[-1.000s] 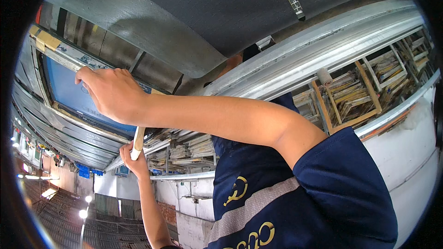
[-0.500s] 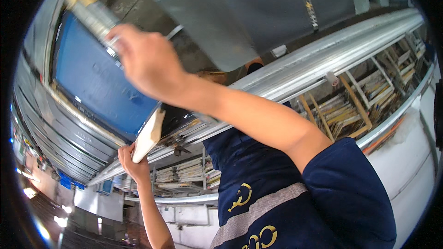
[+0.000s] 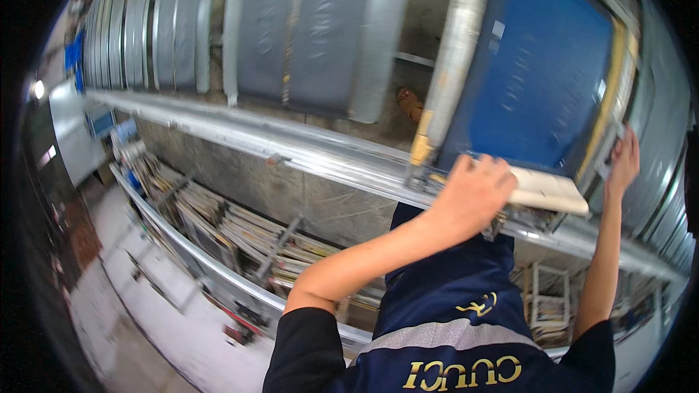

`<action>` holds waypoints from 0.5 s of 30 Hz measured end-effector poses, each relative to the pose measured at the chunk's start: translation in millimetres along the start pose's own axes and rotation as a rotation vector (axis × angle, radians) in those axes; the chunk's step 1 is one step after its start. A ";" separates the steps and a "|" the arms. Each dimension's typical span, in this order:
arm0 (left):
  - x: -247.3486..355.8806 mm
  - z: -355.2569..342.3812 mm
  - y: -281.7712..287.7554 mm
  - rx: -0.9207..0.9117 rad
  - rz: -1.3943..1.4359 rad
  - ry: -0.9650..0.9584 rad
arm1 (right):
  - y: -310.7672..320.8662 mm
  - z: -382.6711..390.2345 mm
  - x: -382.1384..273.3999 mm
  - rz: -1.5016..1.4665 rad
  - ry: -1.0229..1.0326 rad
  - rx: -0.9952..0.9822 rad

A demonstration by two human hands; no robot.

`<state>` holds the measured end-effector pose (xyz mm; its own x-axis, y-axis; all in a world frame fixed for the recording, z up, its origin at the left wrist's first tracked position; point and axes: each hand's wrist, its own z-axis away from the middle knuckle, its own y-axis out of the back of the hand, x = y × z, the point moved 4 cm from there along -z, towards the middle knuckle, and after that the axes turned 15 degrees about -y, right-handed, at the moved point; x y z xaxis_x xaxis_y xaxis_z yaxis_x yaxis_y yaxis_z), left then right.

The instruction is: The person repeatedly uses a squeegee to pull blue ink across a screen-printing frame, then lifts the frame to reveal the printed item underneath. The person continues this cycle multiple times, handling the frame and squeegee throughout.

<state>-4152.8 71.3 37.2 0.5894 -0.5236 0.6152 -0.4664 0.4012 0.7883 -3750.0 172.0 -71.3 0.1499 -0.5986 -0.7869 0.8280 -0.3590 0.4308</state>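
In front of me a screen-printing frame with blue mesh [image 3: 539,65] lies across the bench. A cream wooden-handled squeegee [image 3: 550,191] rests along its near end. My left hand [image 3: 473,193] is closed over the squeegee's left end, fingers curled on the handle. At the frame's right side, my right hand [image 3: 624,160] has its fingers closed on a pale grey strip [image 3: 606,151] beside the yellowish edge; blur hides how firmly. The frame's left side is a silver bar [image 3: 457,51] with a yellow near end. What lies under the mesh is hidden.
A long metal rail [image 3: 291,147] runs along the bench's near side. Dark grey panels [image 3: 313,36] lie in a row to the left. Below the rail, a rack [image 3: 226,222] holds several stacked frames. A brown-shod foot [image 3: 410,103] shows in a gap beyond the rail.
My view has swung round, bringing the frame from the left to the right. My right hand has gone from a silver bar to the frame's right side. The left still holds the squeegee.
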 end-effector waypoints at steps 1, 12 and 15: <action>-0.5 2.4 -1.2 0.038 0.112 -0.020 | 17.5 -13.0 4.6 0.050 0.010 0.015; -19.9 18.0 -6.7 0.344 0.168 -0.217 | 29.3 -15.7 -41.2 0.047 -0.380 -0.115; -21.7 13.9 -11.9 0.308 0.148 -0.275 | 39.9 -21.4 -38.2 0.007 -0.398 -0.062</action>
<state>-4169.2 67.4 14.4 0.3232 -0.6748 0.6635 -0.7321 0.2660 0.6271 -3711.2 195.9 -33.5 -0.0547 -0.8358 -0.5463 0.8605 -0.3170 0.3989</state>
